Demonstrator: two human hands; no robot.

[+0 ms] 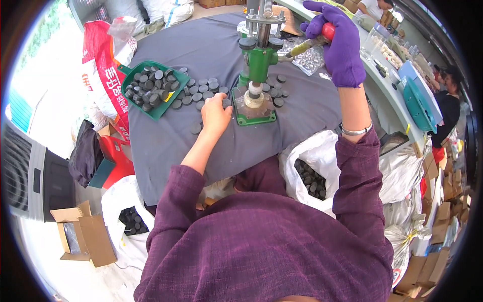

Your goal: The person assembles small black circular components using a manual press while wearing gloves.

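A green hand press [259, 63] stands on a grey cloth-covered table. My right hand [341, 50], in a purple glove, is wrapped round the red ball knob [328, 31] at the end of the press lever [302, 48]. Left of the press base [255, 121], my bare left hand [216, 116] pinches a black disc [226, 102] between thumb and fingers. A white cylindrical die [254, 98] sits under the ram, with a dark round piece at its top. Loose black discs [202, 88] lie beyond my left hand, and several more [274, 92] lie right of the press.
A green dustpan [160, 111] heaped with black discs lies at the table's left. White sacks [329, 146] of discs stand against the table's near side. A bag of small shiny parts [309, 60] lies behind the lever. Other people work at the far right.
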